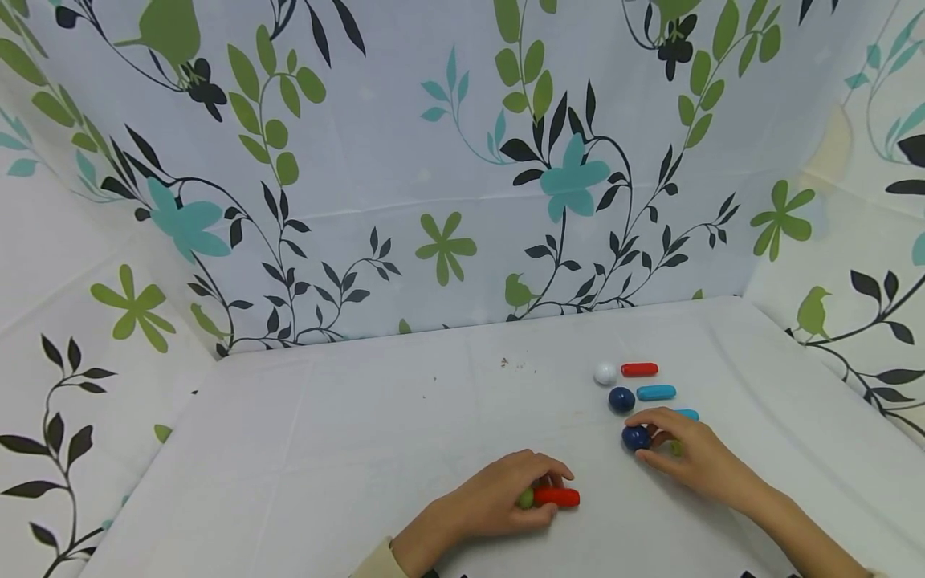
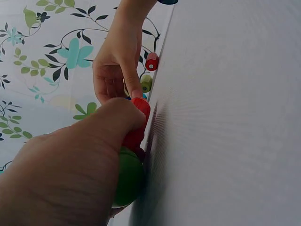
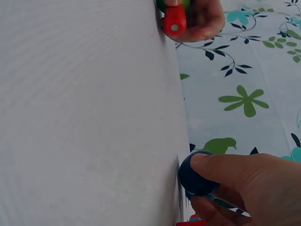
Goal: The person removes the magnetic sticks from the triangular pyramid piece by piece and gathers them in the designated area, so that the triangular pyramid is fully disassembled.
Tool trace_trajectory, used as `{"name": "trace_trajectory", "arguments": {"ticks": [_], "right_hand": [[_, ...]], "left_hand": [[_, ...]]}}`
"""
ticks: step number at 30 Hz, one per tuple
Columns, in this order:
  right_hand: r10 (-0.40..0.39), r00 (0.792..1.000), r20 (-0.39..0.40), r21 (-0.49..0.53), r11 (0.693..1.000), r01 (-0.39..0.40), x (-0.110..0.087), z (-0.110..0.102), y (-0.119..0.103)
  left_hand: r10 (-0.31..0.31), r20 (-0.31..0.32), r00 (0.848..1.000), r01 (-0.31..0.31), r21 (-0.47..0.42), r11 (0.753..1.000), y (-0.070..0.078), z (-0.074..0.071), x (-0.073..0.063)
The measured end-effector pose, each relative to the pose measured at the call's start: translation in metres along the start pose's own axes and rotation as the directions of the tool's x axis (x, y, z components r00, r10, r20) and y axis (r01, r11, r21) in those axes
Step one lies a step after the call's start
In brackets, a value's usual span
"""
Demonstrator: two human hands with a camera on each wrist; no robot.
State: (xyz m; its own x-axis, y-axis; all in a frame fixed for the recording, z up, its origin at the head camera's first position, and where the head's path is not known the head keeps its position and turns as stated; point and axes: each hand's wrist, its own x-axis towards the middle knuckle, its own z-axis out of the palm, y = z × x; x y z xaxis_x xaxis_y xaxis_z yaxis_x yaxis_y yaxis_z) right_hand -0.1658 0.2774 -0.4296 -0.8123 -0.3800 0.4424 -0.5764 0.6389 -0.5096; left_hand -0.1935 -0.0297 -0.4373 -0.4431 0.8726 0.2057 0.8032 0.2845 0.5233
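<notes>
My left hand [image 1: 506, 494] grips a short red rod [image 1: 560, 498] low over the white table, thumb on its near side. A green ball [image 2: 128, 179] sits at the rod's inner end, partly covered by the fingers. The rod's other end shows a small pale disc in the right wrist view. Farther right, my right hand [image 1: 686, 453] pinches a dark blue ball [image 1: 636, 437] between thumb and fingers, right at the tabletop. Under that palm a green rod [image 1: 676, 448] is mostly hidden.
Beyond the right hand lie a second dark blue ball [image 1: 621, 400], a white ball [image 1: 605, 373], a red rod [image 1: 639, 369] and a light blue rod [image 1: 656, 392]. Another light blue rod [image 1: 688, 414] pokes out behind the fingers. Leaf-patterned cloth [image 1: 376, 160] hangs around the table [image 1: 325, 449].
</notes>
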Motion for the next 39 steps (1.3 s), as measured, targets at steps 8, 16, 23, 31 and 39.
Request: {"name": "trace_trajectory", "arguments": {"ticks": [8,16,23,31,39], "right_hand": [[-0.018,1.0,-0.022,-0.035,0.999,0.017,-0.001,0.001,0.002],[-0.029,0.999,-0.028,-0.032,0.999,0.028,0.0,0.0,0.002],[0.0,1.0,-0.031,-0.055,0.998,-0.002,-0.001,-0.005,-0.001],[-0.028,0.998,-0.059,-0.079,0.997,0.023,-0.002,-0.006,-0.003],[-0.088,0.99,-0.111,-0.073,0.994,0.08,0.002,-0.005,-0.012]], "left_hand": [[0.0,-0.002,1.0,0.0,-0.043,0.999,-0.002,-0.002,-0.003],[0.061,-0.041,0.997,-0.069,-0.228,0.971,-0.025,-0.014,-0.013],[0.108,-0.067,0.992,-0.124,-0.317,0.94,-0.033,-0.015,-0.014],[0.141,-0.098,0.985,-0.164,-0.298,0.94,-0.032,-0.012,-0.013],[0.137,-0.092,0.986,-0.16,-0.334,0.929,-0.025,-0.011,-0.011]]}}
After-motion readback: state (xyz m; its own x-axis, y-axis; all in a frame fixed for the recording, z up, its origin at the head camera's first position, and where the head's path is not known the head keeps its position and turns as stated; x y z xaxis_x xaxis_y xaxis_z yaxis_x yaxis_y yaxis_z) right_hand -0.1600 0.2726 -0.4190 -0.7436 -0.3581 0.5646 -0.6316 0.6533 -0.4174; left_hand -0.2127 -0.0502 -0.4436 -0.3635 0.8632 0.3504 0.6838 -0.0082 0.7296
